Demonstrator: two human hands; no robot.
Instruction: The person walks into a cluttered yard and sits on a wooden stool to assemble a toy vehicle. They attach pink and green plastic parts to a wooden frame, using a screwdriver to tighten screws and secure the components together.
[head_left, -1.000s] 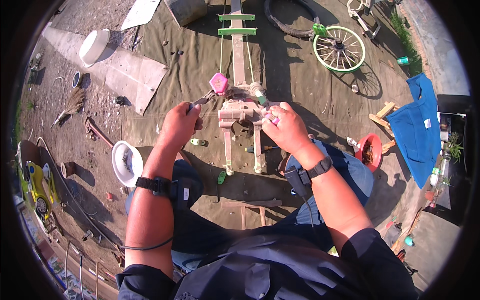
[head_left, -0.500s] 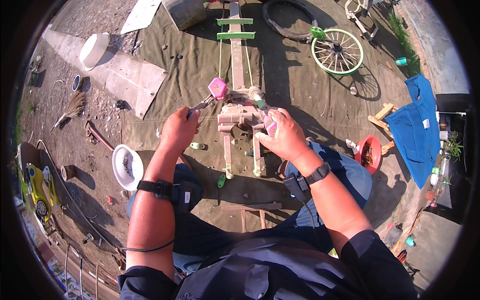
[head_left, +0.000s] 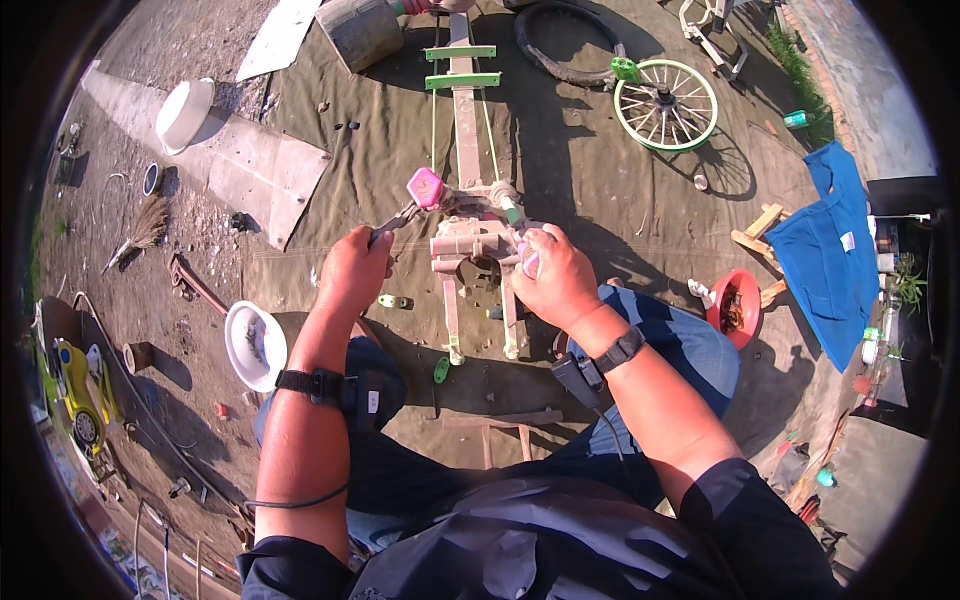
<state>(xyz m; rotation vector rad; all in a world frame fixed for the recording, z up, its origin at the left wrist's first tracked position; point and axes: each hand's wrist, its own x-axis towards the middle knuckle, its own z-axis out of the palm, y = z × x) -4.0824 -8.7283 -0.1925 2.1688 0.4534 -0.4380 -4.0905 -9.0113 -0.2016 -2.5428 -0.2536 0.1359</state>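
On a brown cloth [head_left: 375, 120]: dusty frame [head_left: 468, 245]
Left hand [head_left: 352, 272] gripping a tool [head_left: 402, 216], pink block [head_left: 425, 187] at its tip; right hand [head_left: 553, 277] closed around a pink object [head_left: 529, 261]

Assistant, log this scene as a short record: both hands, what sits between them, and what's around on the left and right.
Left hand: closed around a rod
Right hand: fingers curled round a pink piece, partly hidden
Between hands, extending ahead: long frame with green crosspieces
Near rod's far end: pink block
Left side: white basin by the knee
Right side: red basin, blue cloth, spoked wheel
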